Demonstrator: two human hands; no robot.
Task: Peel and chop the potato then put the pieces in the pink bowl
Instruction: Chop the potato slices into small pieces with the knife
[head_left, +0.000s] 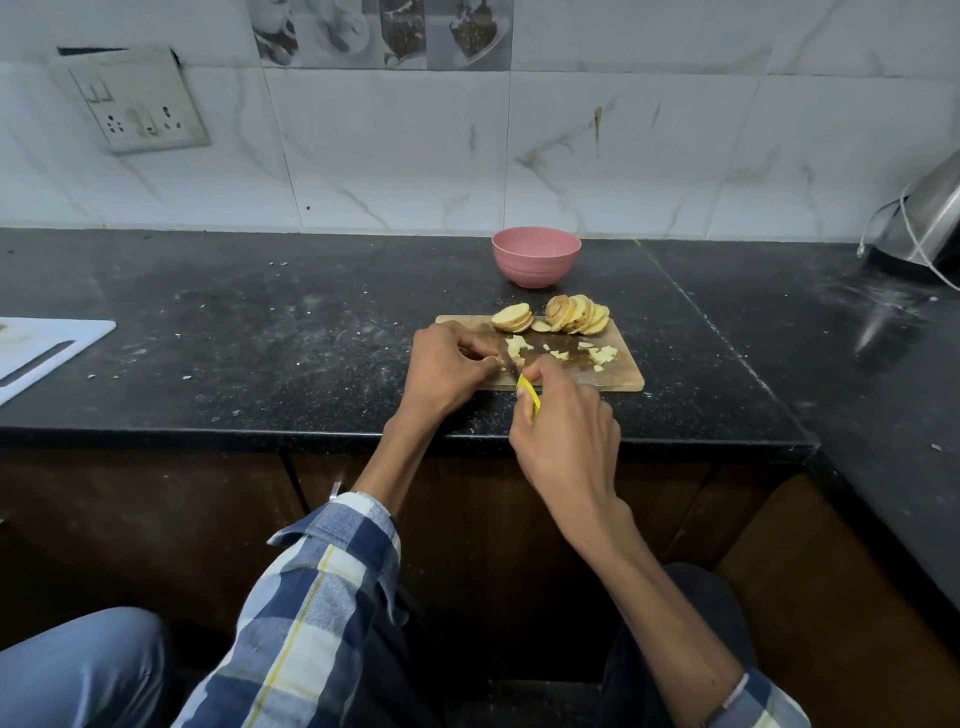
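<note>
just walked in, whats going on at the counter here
A person is chopping potato on a wooden board. The right hand grips a yellow-handled knife; the left hand holds a piece by the blade. Slices lie at the board's far edge, small pieces in the middle. The pink bowl sits behind the board.

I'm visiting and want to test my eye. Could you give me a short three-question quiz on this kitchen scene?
1. True or false: potato pieces already lie in the pink bowl.
2. Which hand holds the yellow-handled knife? A) left B) right
3. Where do the potato slices sit on the wooden board?

Key
1. False as far as visible; the small pieces lie on the board.
2. B, the right hand; the left hand steadies the piece being cut.
3. Along its far edge, towards the bowl.
</note>
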